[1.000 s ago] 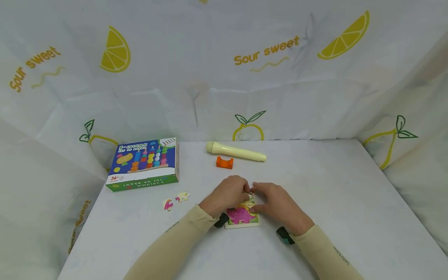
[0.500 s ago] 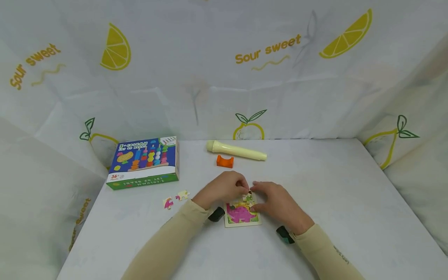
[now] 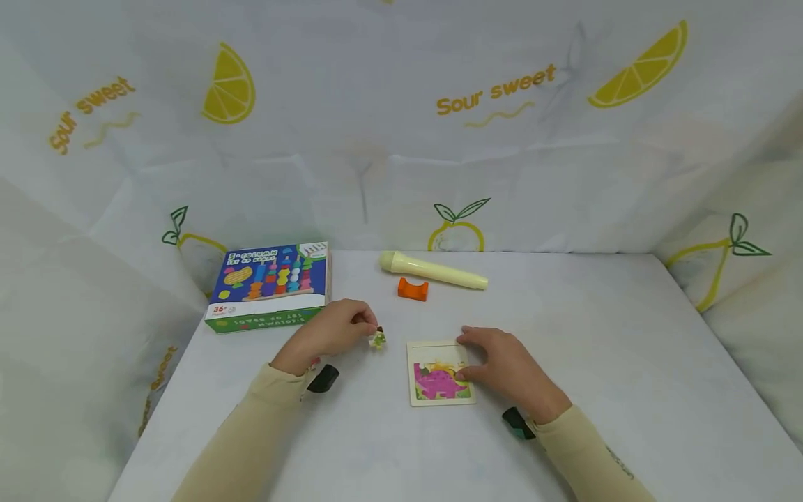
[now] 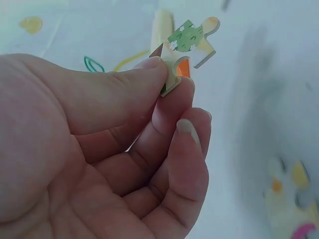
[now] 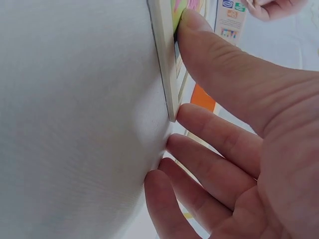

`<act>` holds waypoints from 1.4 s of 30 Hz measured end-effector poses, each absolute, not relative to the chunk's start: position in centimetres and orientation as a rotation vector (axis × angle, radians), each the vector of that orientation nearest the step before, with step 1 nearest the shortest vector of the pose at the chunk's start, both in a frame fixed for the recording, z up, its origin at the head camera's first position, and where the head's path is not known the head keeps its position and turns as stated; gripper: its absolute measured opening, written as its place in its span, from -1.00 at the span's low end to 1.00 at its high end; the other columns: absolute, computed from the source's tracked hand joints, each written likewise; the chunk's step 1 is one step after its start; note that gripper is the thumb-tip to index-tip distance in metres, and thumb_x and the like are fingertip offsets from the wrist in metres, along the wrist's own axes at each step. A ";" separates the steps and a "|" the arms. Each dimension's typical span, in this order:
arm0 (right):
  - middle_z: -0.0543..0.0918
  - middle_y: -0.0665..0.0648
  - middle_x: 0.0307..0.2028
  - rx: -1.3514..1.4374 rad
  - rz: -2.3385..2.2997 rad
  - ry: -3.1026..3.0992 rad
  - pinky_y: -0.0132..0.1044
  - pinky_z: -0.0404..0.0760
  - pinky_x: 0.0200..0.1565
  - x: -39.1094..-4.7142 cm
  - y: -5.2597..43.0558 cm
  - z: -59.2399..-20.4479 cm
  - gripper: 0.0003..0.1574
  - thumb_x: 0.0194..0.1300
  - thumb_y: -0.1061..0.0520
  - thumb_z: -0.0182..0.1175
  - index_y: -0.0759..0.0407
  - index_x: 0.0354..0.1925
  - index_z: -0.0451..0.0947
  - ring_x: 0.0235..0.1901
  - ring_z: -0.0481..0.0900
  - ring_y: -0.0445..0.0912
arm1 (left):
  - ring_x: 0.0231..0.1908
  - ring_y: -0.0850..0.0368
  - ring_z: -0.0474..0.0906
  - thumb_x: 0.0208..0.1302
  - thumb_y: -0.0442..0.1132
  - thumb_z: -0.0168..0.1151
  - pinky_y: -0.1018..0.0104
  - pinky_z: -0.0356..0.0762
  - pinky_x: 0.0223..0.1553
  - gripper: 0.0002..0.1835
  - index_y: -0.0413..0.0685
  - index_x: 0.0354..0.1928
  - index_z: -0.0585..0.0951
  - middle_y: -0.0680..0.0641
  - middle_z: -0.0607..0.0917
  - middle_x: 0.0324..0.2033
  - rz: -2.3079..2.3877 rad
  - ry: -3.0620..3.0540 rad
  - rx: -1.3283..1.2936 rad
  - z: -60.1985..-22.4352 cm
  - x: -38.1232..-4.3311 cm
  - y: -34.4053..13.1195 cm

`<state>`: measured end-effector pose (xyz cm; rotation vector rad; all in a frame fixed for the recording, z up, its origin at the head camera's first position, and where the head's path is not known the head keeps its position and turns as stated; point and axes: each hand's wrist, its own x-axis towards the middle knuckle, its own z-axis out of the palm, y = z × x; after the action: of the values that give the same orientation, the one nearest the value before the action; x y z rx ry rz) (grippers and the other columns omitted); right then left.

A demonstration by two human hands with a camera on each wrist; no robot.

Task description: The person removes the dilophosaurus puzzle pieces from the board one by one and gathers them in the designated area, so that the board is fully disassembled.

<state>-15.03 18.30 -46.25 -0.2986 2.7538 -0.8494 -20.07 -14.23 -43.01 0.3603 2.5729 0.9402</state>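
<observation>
In the head view my left hand (image 3: 335, 328) is left of the puzzle board, above the table. Its thumb and index finger pinch a jigsaw piece (image 4: 187, 41) with a green patch, white flowers and knobbed edges. My right hand (image 3: 509, 366) rests at the board's right side. Its thumb presses on the picture, the index fingertip touches the frame's corner, and the other fingers stretch out loosely. The square puzzle board (image 3: 442, 402) lies flat. A pink dinosaur (image 3: 439, 383) fills its lower part, while bare tray shows in the upper part.
Loose jigsaw pieces (image 4: 291, 199) lie near the left hand, mostly hidden by it in the head view. A bead-set box (image 3: 270, 287) is at the back left. Behind the board are an orange curved block (image 3: 413, 289) and a pale yellow microphone-shaped tube (image 3: 436, 270).
My left hand has lifted the green-patterned jigsaw piece out of the board's upper part and carried it left. The right hand has stayed at the board. The view has shifted slightly.
</observation>
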 end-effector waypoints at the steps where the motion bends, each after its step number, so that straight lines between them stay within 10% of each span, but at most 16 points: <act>1: 0.57 0.16 0.49 -0.299 -0.858 2.753 0.27 0.40 0.50 -15.0 18.3 -46.2 -0.24 0.18 0.00 0.65 0.06 0.32 0.68 0.54 0.42 0.26 | -0.29 0.08 0.53 0.58 -0.16 0.29 0.25 0.48 -0.26 -0.89 0.05 -0.17 0.72 -0.01 0.71 -0.27 0.933 2.580 0.348 -43.1 -20.0 -14.7; 42: 0.54 0.08 0.51 -0.460 -0.734 2.769 0.20 0.43 0.51 -14.4 17.2 -45.5 -0.37 0.24 0.01 0.61 -0.03 0.27 0.72 0.56 0.39 0.16 | -0.27 0.10 0.53 0.53 -0.26 0.33 0.27 0.53 -0.20 -0.95 -0.03 -0.12 0.74 0.00 0.67 -0.27 0.871 2.730 0.290 -44.7 -20.0 -14.9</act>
<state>-14.43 17.17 -45.48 -0.4604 2.7689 -0.7337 -20.04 -14.87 -44.73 0.2904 2.7299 0.8707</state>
